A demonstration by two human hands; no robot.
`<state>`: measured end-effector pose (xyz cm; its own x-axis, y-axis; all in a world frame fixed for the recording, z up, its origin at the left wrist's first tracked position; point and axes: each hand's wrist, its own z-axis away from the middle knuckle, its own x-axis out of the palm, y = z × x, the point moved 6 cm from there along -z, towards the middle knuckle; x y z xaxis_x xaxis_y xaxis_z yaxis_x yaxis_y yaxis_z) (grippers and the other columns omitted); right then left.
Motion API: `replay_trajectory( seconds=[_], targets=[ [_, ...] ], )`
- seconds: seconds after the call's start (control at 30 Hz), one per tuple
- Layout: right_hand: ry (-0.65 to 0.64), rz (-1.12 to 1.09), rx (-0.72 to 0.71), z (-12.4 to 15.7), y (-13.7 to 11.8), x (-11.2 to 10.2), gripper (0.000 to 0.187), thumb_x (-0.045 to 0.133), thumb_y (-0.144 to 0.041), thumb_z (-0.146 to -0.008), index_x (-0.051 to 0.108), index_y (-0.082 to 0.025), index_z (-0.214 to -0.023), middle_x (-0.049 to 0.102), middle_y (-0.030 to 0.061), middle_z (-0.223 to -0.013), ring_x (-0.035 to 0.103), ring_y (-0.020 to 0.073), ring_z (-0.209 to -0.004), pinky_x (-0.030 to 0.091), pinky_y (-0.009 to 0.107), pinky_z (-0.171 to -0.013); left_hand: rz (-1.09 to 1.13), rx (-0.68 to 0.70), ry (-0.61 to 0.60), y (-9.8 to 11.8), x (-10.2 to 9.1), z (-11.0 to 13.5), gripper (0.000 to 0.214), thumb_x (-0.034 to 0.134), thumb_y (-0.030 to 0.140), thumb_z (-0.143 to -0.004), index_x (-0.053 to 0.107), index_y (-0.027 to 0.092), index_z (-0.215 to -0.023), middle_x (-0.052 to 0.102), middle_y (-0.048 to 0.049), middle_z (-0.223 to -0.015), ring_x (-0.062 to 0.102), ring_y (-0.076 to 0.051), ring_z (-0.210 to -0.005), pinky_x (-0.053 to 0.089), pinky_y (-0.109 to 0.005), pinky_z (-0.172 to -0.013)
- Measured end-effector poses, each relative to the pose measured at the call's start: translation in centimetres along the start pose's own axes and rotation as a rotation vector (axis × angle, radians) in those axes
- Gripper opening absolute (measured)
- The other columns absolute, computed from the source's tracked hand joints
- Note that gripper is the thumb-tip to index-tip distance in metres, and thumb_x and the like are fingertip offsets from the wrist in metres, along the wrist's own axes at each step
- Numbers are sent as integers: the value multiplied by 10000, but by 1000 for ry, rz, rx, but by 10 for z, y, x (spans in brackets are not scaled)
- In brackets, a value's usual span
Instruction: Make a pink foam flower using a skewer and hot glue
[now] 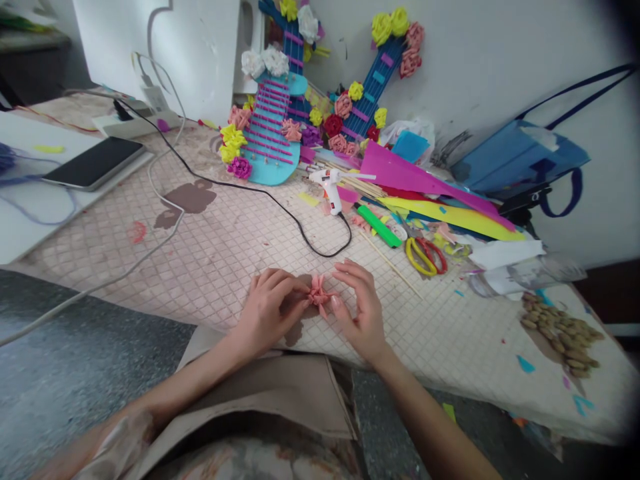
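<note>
A small pink paper flower [318, 293] with loose, pointed petals is held just above the table's near edge. My left hand [273, 303] pinches its left side between thumb and fingertips. My right hand [361, 308] is at its other side, fingers apart and curved, the thumb tip at or very close to a petal; contact is hard to make out. Beyond my hands, a white hot glue gun [330, 190] rests on the quilted tablecloth [240, 233]. To its right lie a green box cutter [379, 225] and scissors [425, 255] with yellow and red handles.
Paper-flower decorations [273, 130] lean against the wall. Coloured sheets [430, 187] and thin sticks lie at the back right. A black cord [260, 191] and a white cable [173, 230] cross the table. Peanuts [563, 333] and a clear bottle [530, 275] are right; a phone [95, 163] is left.
</note>
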<state>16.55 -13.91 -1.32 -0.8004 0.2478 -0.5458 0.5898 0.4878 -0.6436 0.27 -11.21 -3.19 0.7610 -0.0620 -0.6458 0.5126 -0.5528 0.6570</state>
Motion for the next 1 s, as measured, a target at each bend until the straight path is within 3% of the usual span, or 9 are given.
replay_trajectory(
  seconds=[0.13, 0.23, 0.4, 0.67, 0.77, 1.0],
  targets=[
    [32, 62, 6, -7, -3, -5, 232, 523, -212, -877, 606, -250, -1091, 596, 71, -1096, 532, 238, -1078, 455, 474, -933, 79, 23, 22, 5, -8, 0, 119, 547, 209, -893, 631, 207, -978, 612, -56, -939, 524, -203, -929, 425, -375, -837],
    [-22, 114, -29, -17, -8, -3, 150, 558, -251, -887, 643, -258, -1010, 617, 50, -970, 542, 223, -969, 464, 441, -863, 116, 51, 45, 9, -14, -3, 144, 529, 177, -897, 635, 206, -989, 588, -59, -939, 515, -200, -932, 430, -377, -845],
    [-175, 142, -129, -30, -20, 10, 125, 582, -321, -891, 644, -245, -969, 623, 38, -892, 513, 220, -923, 463, 412, -824, 155, 66, 49, 14, -18, -6, 152, 509, 157, -905, 623, 211, -989, 581, -52, -948, 511, -195, -947, 429, -372, -849],
    [-231, 250, -362, -35, -32, 14, 154, 500, -216, -929, 573, -233, -795, 609, 22, -828, 470, 207, -879, 432, 392, -784, 276, 38, 30, 16, -19, -10, 104, 509, 169, -912, 597, 199, -958, 602, -49, -962, 541, -186, -951, 435, -367, -868],
    [-190, 247, -391, -31, -30, 13, 135, 484, -180, -916, 524, -229, -797, 589, 23, -817, 468, 206, -858, 422, 398, -765, 358, -10, -7, 17, -17, -11, 108, 513, 177, -915, 606, 202, -964, 611, -46, -958, 548, -180, -957, 445, -352, -869],
    [17, 72, -250, -29, -25, 3, 180, 404, -117, -897, 423, -225, -754, 455, -7, -710, 435, 162, -723, 381, 345, -673, 647, -129, -56, 18, -10, -11, 176, 556, 275, -906, 629, 204, -1050, 628, -68, -1013, 595, -198, -973, 492, -359, -858]
  ],
)
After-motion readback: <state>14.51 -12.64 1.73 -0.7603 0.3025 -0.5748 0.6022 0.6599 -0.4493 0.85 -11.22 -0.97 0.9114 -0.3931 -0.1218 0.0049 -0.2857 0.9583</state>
